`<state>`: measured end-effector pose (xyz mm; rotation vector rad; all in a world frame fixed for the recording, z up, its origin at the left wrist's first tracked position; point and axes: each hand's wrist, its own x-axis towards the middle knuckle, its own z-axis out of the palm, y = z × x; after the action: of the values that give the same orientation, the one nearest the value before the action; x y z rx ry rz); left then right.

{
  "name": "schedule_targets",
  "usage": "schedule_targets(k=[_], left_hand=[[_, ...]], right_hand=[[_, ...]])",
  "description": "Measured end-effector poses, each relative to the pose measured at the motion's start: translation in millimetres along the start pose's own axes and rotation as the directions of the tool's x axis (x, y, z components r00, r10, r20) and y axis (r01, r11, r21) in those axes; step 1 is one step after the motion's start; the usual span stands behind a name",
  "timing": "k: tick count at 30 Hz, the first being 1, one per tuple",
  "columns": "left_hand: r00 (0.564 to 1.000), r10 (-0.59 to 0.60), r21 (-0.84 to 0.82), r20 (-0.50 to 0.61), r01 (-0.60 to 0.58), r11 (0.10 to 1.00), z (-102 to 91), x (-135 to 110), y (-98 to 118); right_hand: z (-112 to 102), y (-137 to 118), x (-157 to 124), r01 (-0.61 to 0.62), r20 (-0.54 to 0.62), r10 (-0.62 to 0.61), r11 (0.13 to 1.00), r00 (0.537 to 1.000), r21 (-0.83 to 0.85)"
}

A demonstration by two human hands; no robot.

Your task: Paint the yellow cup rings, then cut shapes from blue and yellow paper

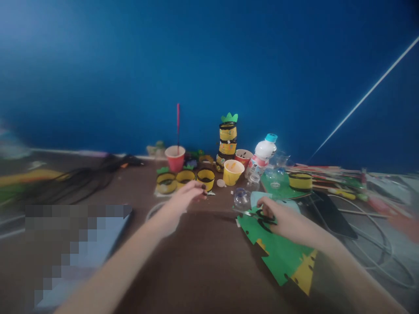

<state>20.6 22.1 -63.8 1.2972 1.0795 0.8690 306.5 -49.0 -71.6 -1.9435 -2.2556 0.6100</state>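
At the far left a tangle of black cables (81, 179) lies on the brown table (203, 261). The left hand (188, 195) reaches forward, fingers bent, just in front of three short yellow paper rings with black rims (185, 177) and nearest the right-most one. Its grip is blurred, and I cannot tell whether it pinches anything. Behind the rings stands a red plastic cup (175, 159) with a red stick in it. Further right are a stack of yellow-and-black rings topped with a green crown (228, 139), a yellow plastic cup (233, 172) and a white plastic bottle with a blue cap (263, 152). The right hand (283, 220) has its grip closed on black-handled scissors (262, 215), held over a flat green sheet with yellow patches (278, 255) on the table's near right.
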Motion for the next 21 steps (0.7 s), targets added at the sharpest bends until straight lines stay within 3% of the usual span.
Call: schedule_targets(k=[5, 7, 9, 12, 13, 14, 15, 16, 18, 21], left_hand=[[0.989, 0.062, 0.234, 0.136, -0.093, 0.968, 22.0, -2, -15], [0.958, 0.093, 0.317, 0.27, -0.18, 0.931, 39.5, -8, -19], [0.902, 0.141, 0.374, 0.409, -0.306, 0.875, 61.9, -16, -23], [0.771, 0.218, 0.386, 0.599, -0.516, 0.764, 102.6, -29, -31], [0.694, 0.235, 0.368, 0.68, -0.601, 0.71, 117.1, -33, -35], [0.554, 0.269, 0.357, 0.788, -0.766, 0.534, 131.7, -37, -39], [0.451, 0.284, 0.333, 0.846, -0.863, 0.379, 145.7, -39, -44], [0.377, 0.299, 0.298, 0.877, -0.914, 0.275, 158.7, -41, -50], [0.282, 0.313, 0.24, 0.907, -0.956, 0.168, 179.6, -43, -60], [0.311, 0.373, 0.288, 0.874, -0.95, 0.118, 193.7, -43, -69]], right_hand=[[-22, 17, -2, -0.002, -0.035, 0.011, 0.969, 0.999, 0.248], [-26, 20, -1, 0.016, -0.06, 0.004, 0.947, 0.998, 0.32], [-26, 23, 2, 0.022, -0.081, 0.009, 0.929, 0.997, 0.368], [-22, 25, 6, 0.012, -0.074, 0.022, 0.905, 0.997, 0.425], [-21, 26, 7, 0.014, -0.071, 0.02, 0.894, 0.997, 0.448], [-21, 27, 8, 0.02, -0.076, 0.018, 0.883, 0.997, 0.47], [-21, 28, 9, 0.028, -0.09, 0.018, 0.874, 0.996, 0.485], [-21, 29, 9, 0.036, -0.111, 0.022, 0.869, 0.994, 0.493], [-22, 30, 10, 0.05, -0.149, 0.03, 0.862, 0.988, 0.504], [-23, 32, 10, 0.069, -0.171, 0.029, 0.84, 0.985, 0.539]])
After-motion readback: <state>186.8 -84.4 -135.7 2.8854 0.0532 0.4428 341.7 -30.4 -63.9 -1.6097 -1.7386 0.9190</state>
